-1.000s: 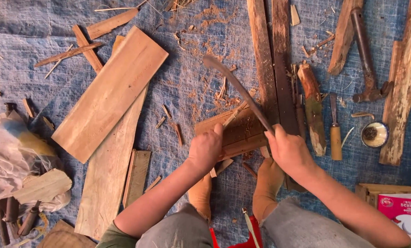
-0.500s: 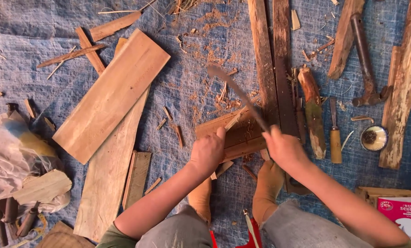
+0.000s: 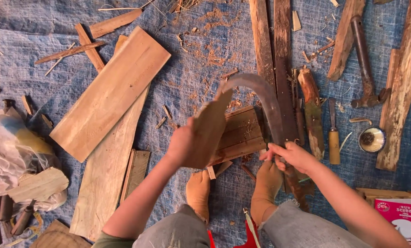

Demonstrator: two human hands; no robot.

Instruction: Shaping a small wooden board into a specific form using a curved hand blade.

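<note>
On the blue tarp, two hands worked a wood piece with a curved blade.

Near the middle, the left hand [image 3: 183, 146] was closed around a flat wood piece [image 3: 211, 128], holding it upright and tilted over a small slatted wooden block [image 3: 242, 133]. The right hand [image 3: 292, 155] gripped the handle of a curved blade [image 3: 260, 94], whose arc reached over to the top of the wood piece. Two bare feet [image 3: 233, 190] rested just near of the block. To the left lay a wide plank [image 3: 111, 94] across a longer board [image 3: 106, 179]; to the right lay a saw [image 3: 286, 98], a chisel [image 3: 334, 138], a hammer [image 3: 364, 64] and a small round tin [image 3: 372, 139].
</note>
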